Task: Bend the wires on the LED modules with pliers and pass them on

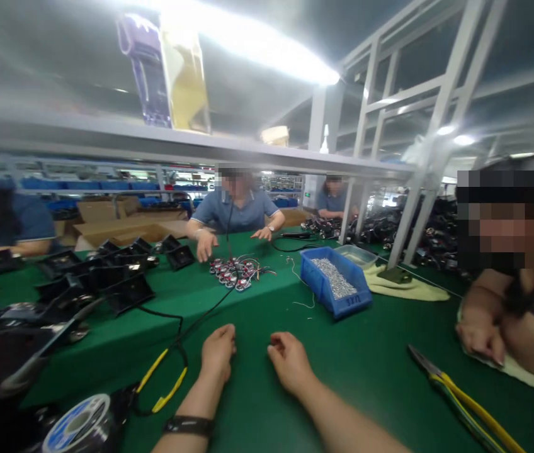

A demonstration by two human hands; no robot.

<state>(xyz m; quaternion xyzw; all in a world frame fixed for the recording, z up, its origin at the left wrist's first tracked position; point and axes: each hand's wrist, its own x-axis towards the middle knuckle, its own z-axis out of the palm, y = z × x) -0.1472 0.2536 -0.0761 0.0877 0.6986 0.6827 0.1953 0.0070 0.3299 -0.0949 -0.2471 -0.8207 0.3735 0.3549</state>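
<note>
My left hand (218,353) rests on the green table (323,384) with its fingers curled under into a loose fist. My right hand (288,360) lies a hand's width to its right, fingers also curled inward. Nothing shows in either hand, though the fingertips are hidden. A black cable (201,318) runs across the cloth just left of my left hand, toward yellow-handled cutters (163,380). A dark band sits on my left wrist (188,426).
A blue bin of small metal parts (337,281) stands ahead to the right. A heap of small red-and-white parts (233,272) lies mid-table. Black square housings (106,277) crowd the left. Yellow pliers (465,402) lie at right. People sit opposite and at both sides.
</note>
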